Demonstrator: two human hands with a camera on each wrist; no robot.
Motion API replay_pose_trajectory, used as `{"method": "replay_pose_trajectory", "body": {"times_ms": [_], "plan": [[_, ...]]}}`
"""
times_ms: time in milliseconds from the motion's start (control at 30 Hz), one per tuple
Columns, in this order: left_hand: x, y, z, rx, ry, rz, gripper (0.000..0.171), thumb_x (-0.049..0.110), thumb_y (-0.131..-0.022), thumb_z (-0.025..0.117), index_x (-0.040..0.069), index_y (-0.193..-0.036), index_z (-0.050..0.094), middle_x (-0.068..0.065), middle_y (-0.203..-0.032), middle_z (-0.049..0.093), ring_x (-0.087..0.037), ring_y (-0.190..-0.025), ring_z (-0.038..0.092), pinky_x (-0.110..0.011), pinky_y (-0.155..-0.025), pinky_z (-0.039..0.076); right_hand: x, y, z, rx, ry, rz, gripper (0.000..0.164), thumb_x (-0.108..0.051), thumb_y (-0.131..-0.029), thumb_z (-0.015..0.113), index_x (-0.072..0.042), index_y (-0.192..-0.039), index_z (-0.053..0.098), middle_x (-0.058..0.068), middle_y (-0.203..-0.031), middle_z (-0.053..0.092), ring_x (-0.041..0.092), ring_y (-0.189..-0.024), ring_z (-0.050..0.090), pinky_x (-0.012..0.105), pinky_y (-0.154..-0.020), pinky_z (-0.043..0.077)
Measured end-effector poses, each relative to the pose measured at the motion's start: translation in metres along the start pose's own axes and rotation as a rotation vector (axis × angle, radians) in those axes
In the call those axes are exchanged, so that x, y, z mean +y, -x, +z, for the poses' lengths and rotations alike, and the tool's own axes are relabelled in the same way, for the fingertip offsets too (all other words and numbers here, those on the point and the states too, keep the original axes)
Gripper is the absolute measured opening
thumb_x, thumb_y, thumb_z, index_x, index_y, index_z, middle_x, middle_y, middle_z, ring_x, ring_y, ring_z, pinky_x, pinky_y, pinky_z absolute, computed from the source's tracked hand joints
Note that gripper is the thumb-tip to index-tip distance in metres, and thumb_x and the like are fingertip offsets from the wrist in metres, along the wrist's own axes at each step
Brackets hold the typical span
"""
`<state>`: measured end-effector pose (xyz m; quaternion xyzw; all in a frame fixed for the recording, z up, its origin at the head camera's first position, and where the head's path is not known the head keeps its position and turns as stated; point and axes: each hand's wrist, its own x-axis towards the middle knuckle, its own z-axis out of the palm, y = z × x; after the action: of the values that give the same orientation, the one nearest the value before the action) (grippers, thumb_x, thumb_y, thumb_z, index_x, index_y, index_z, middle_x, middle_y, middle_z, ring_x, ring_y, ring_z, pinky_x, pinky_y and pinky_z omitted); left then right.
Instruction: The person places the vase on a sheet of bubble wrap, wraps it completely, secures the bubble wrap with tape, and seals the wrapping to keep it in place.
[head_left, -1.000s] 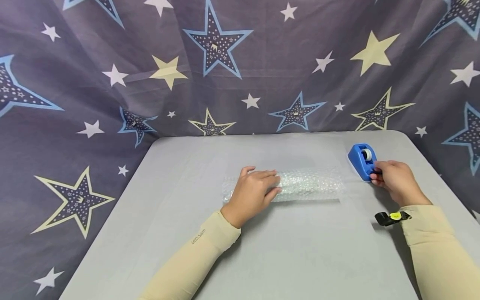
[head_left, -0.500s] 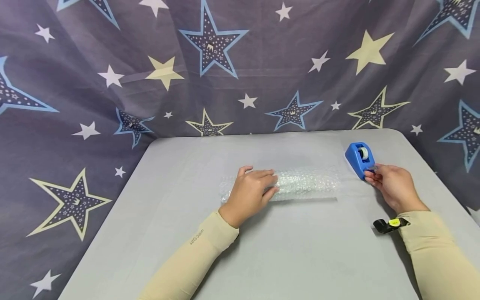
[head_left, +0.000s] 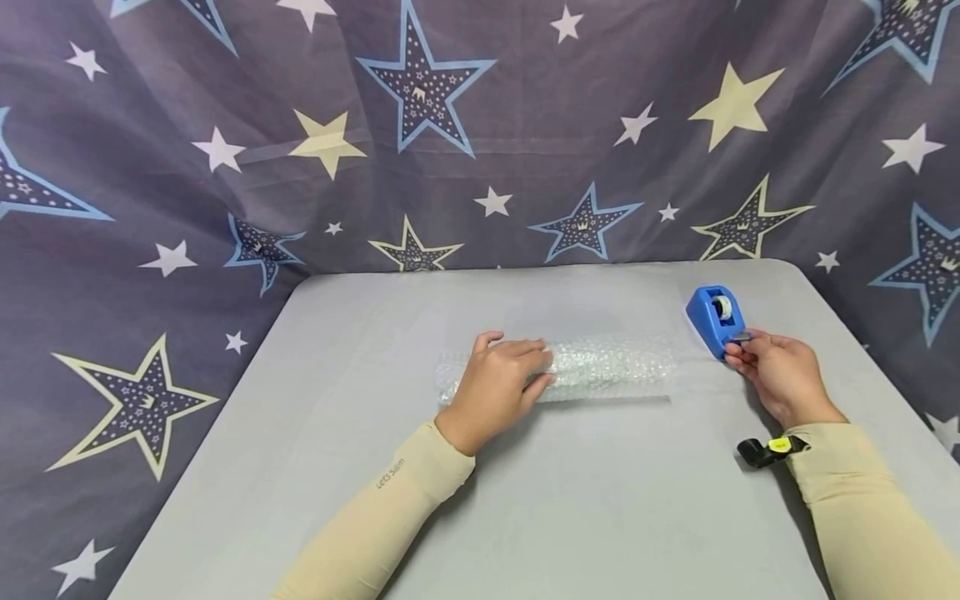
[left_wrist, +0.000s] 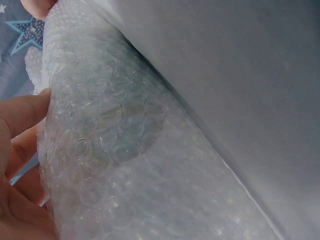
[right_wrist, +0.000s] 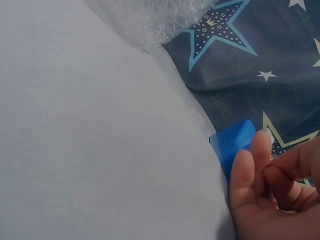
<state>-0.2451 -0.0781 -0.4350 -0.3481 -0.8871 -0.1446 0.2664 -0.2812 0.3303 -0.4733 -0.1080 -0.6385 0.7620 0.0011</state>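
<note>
A roll of clear bubble wrap (head_left: 611, 367) lies lengthwise across the middle of the table, with a loose flat edge along its near side. Through the layers in the left wrist view, a round greenish end shows inside the wrap (left_wrist: 125, 130). My left hand (head_left: 498, 383) rests over the roll's left part, fingers spread along its top. At the right stands a blue tape dispenser (head_left: 708, 321) with a small white tape roll (head_left: 722, 307). My right hand (head_left: 783, 375) is at its front end, thumb and forefinger pinching the tape's end (head_left: 741, 337).
The table (head_left: 585, 500) has a light grey cover. A dark curtain with stars (head_left: 480, 192) hangs behind it and at both sides. A black wrist camera (head_left: 757, 452) sticks out from the right sleeve, low over the table.
The right hand has shifted its fingers slightly at the dispenser's front, and a small strip now shows between them. The left hand stays on the roll. The head view has drifted a little.
</note>
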Motion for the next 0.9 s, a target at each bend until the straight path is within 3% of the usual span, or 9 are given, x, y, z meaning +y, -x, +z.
{"method": "replay_pose_trajectory", "body": {"times_ms": [200, 267, 333, 400, 500, 600, 733, 833, 900], "plan": [[-0.001, 0.000, 0.001, -0.002, -0.019, -0.001, 0.027, 0.030, -0.092, 0.078, 0.017, -0.116, 0.079, -0.004, -0.123, 0.076, -0.017, -0.109, 0.074, -0.057, -0.106, 0.043, 0.002, 0.001, 0.001, 0.027, -0.006, -0.005, 0.049, -0.004, -0.105, 0.041, 0.013, -0.149, 0.028, -0.001, -0.098, 0.063, 0.005, -0.086, 0.069, 0.019, -0.079, 0.059], [-0.002, 0.000, 0.002, 0.001, -0.025, 0.000, 0.027, 0.030, -0.092, 0.079, 0.018, -0.116, 0.078, -0.003, -0.123, 0.076, -0.017, -0.109, 0.074, -0.057, -0.106, 0.043, 0.001, 0.003, 0.000, 0.050, -0.066, 0.011, 0.042, -0.006, -0.106, 0.043, 0.009, -0.145, 0.040, 0.001, -0.097, 0.064, 0.007, -0.085, 0.069, 0.021, -0.078, 0.059], [-0.002, 0.000, 0.002, 0.002, -0.026, 0.001, 0.027, 0.031, -0.092, 0.079, 0.018, -0.116, 0.079, -0.003, -0.123, 0.076, -0.016, -0.109, 0.073, -0.057, -0.106, 0.043, -0.001, 0.005, -0.001, 0.109, -0.180, 0.046, 0.029, -0.008, -0.105, 0.048, 0.004, -0.130, 0.055, 0.003, -0.091, 0.065, 0.010, -0.083, 0.070, 0.023, -0.076, 0.061], [-0.002, 0.000, 0.003, 0.005, -0.025, 0.000, 0.026, 0.031, -0.092, 0.078, 0.018, -0.115, 0.079, -0.003, -0.122, 0.076, -0.016, -0.109, 0.074, -0.057, -0.105, 0.044, -0.004, 0.007, 0.000, 0.229, -0.325, 0.073, 0.015, -0.011, -0.103, 0.054, -0.002, -0.110, 0.063, 0.005, -0.084, 0.064, 0.013, -0.077, 0.069, 0.027, -0.068, 0.061], [-0.001, 0.000, 0.003, 0.013, -0.016, 0.001, 0.025, 0.030, -0.092, 0.079, 0.018, -0.114, 0.079, -0.003, -0.122, 0.076, -0.016, -0.109, 0.073, -0.057, -0.105, 0.044, -0.012, 0.009, 0.009, 0.440, -0.442, -0.006, 0.014, -0.014, -0.099, 0.063, -0.001, -0.092, 0.066, 0.004, -0.079, 0.061, 0.014, -0.063, 0.059, 0.026, -0.050, 0.054], [0.000, 0.000, 0.003, 0.016, -0.010, 0.005, 0.025, 0.030, -0.091, 0.080, 0.018, -0.113, 0.079, -0.004, -0.121, 0.076, -0.017, -0.109, 0.074, -0.057, -0.105, 0.044, -0.020, 0.014, 0.029, 0.524, -0.383, -0.179, 0.015, -0.013, -0.097, 0.066, -0.001, -0.089, 0.070, 0.003, -0.078, 0.062, 0.013, -0.054, 0.050, 0.023, -0.041, 0.043], [0.000, 0.000, 0.002, 0.011, -0.008, 0.005, 0.026, 0.030, -0.091, 0.080, 0.018, -0.114, 0.079, -0.004, -0.122, 0.076, -0.017, -0.109, 0.074, -0.058, -0.105, 0.044, -0.033, 0.036, 0.070, 0.324, -0.263, -0.333, 0.014, -0.008, -0.098, 0.064, 0.000, -0.089, 0.071, 0.002, -0.072, 0.059, 0.010, -0.049, 0.046, 0.021, -0.042, 0.040], [0.000, 0.000, 0.002, 0.010, -0.008, 0.003, 0.026, 0.030, -0.091, 0.080, 0.018, -0.114, 0.079, -0.003, -0.122, 0.076, -0.017, -0.110, 0.073, -0.057, -0.105, 0.044, -0.042, 0.055, 0.100, 0.099, -0.156, -0.364, 0.015, -0.008, -0.100, 0.061, 0.000, -0.091, 0.070, 0.002, -0.066, 0.054, 0.010, -0.048, 0.044, 0.023, -0.042, 0.034], [-0.001, 0.000, 0.002, 0.009, -0.011, 0.003, 0.026, 0.030, -0.091, 0.079, 0.018, -0.114, 0.079, -0.003, -0.122, 0.076, -0.017, -0.110, 0.073, -0.057, -0.105, 0.044, -0.045, 0.066, 0.117, -0.022, -0.012, -0.370, 0.016, -0.009, -0.102, 0.058, -0.001, -0.096, 0.070, 0.000, -0.063, 0.053, 0.010, -0.047, 0.042, 0.025, -0.040, 0.033]]}}
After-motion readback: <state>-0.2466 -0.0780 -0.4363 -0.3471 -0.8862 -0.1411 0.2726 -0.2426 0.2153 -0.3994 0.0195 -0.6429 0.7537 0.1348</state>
